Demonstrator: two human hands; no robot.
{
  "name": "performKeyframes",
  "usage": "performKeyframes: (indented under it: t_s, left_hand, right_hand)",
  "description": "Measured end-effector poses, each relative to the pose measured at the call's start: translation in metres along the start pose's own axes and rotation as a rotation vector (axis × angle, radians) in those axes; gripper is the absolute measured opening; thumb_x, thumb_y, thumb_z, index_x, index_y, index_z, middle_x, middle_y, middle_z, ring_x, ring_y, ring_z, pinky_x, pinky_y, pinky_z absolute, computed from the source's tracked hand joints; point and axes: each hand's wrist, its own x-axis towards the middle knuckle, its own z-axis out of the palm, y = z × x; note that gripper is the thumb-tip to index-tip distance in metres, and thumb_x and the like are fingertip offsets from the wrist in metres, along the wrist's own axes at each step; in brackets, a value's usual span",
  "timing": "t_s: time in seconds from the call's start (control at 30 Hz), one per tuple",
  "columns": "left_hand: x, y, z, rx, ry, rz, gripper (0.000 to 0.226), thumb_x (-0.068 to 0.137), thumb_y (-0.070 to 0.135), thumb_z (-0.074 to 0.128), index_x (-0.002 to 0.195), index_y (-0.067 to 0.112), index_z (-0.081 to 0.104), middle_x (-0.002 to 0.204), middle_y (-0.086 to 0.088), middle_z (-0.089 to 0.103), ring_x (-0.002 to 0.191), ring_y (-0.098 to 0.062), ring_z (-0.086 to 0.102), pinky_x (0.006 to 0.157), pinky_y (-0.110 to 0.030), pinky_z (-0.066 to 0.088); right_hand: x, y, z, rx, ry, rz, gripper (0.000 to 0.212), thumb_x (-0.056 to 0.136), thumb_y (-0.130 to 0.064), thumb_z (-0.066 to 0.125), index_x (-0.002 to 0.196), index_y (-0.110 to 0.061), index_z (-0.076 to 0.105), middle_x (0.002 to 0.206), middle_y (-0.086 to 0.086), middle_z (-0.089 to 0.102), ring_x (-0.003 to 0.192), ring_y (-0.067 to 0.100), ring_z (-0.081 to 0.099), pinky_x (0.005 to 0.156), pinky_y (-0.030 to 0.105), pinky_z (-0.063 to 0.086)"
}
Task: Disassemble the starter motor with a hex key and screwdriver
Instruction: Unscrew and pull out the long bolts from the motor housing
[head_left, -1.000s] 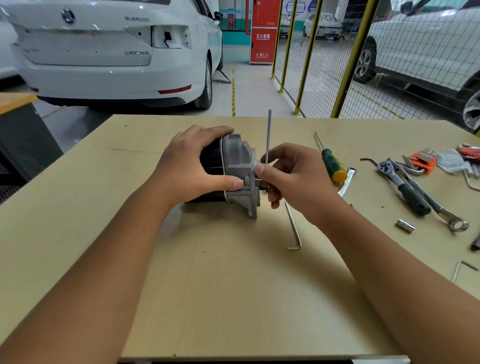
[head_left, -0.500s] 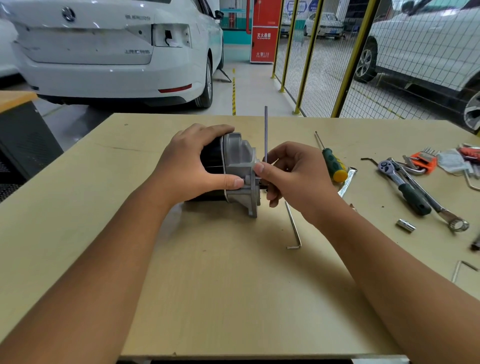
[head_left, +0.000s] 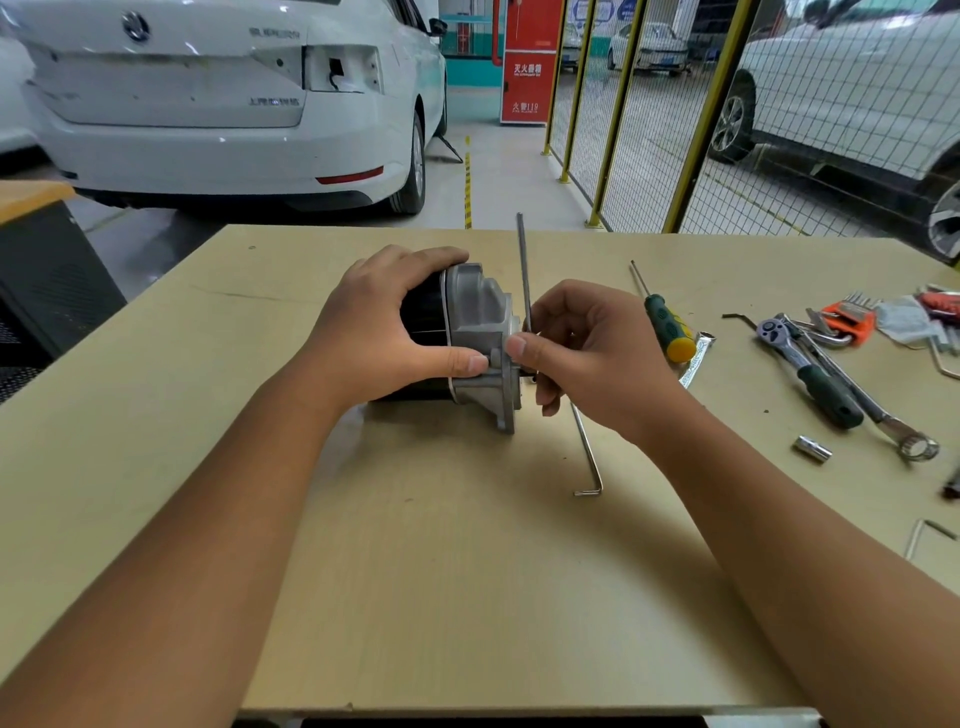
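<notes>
Grey starter motor (head_left: 475, 332) is gripped by the left hand (head_left: 384, 325) while the right hand (head_left: 587, 353) pinches an upright hex key (head_left: 523, 270).

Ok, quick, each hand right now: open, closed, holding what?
Left hand: grips the starter motor, steadying it on the table.
Right hand: pinches the hex key, long arm upright at the motor's end.

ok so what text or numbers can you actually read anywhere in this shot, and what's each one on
"灭火器箱": white characters on the red cabinet behind the table.
"火警119": lower on the same cabinet.
Round badge, no letters: on the boot of the white car.
Lettering at the boot's upper right: too blurred to read.
Chinese badge below the missing tail light: too blurred to read.
Blue signs behind the fence: too small to read.
Screwdriver handle marking: unreadable.
</notes>
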Motion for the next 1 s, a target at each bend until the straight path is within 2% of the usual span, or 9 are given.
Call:
performKeyframes:
  t_s: [0.17,0.43,0.57,0.73,0.87,1.0]
  left_hand:
    - [0.000,0.000,0.000,0.006,0.002,0.002,0.099,0.054,0.074,0.080,0.144,0.043,0.054,0.128,0.011,0.058,0.119,-0.018,0.055,0.103,-0.045,0.048]
    - [0.001,0.000,0.000,0.000,-0.001,0.004,0.100,0.053,0.076,0.077,0.144,0.041,0.055,0.126,0.009,0.059,0.118,-0.019,0.056,0.103,-0.046,0.048]
    - [0.001,-0.001,0.000,-0.006,-0.001,0.004,0.099,0.053,0.075,0.078,0.144,0.042,0.054,0.125,0.010,0.059,0.118,-0.019,0.055,0.104,-0.045,0.048]
    - [0.001,-0.003,0.000,0.002,-0.004,0.003,0.100,0.052,0.077,0.076,0.144,0.044,0.054,0.127,0.011,0.058,0.118,-0.018,0.055,0.104,-0.043,0.047]
    - [0.001,-0.002,0.000,0.010,-0.005,0.005,0.100,0.053,0.078,0.076,0.145,0.044,0.053,0.128,0.011,0.058,0.119,-0.017,0.054,0.102,-0.043,0.048]
    - [0.001,-0.002,0.000,0.013,-0.006,0.003,0.100,0.054,0.079,0.076,0.145,0.044,0.052,0.129,0.011,0.058,0.119,-0.017,0.054,0.102,-0.042,0.048]
  right_hand:
    - [0.001,0.003,0.004,0.161,0.075,0.132,0.020,0.087,-0.009,0.078,0.089,0.000,0.061,0.061,0.015,0.066,0.046,0.030,0.063,0.044,0.039,0.056]
    - [-0.001,0.002,-0.001,-0.031,-0.005,-0.091,0.017,0.086,-0.006,0.079,0.083,-0.008,0.062,0.063,0.012,0.065,0.049,0.026,0.067,0.045,0.039,0.057]
    - [-0.003,0.000,-0.006,-0.039,-0.040,-0.105,0.017,0.084,0.004,0.077,0.084,0.006,0.060,0.066,0.022,0.062,0.051,0.029,0.068,0.047,0.045,0.058]
    - [-0.003,-0.002,-0.007,-0.009,-0.052,-0.072,0.015,0.084,0.008,0.075,0.088,0.010,0.060,0.067,0.026,0.065,0.053,0.034,0.068,0.049,0.046,0.059]
    - [-0.001,-0.001,-0.003,0.070,-0.016,0.034,0.016,0.088,0.001,0.074,0.100,-0.001,0.064,0.064,0.019,0.066,0.048,0.031,0.065,0.045,0.040,0.057]
    - [0.001,0.001,0.001,0.163,0.017,0.146,0.018,0.088,-0.004,0.075,0.102,-0.005,0.064,0.062,0.012,0.063,0.047,0.029,0.060,0.046,0.039,0.055]
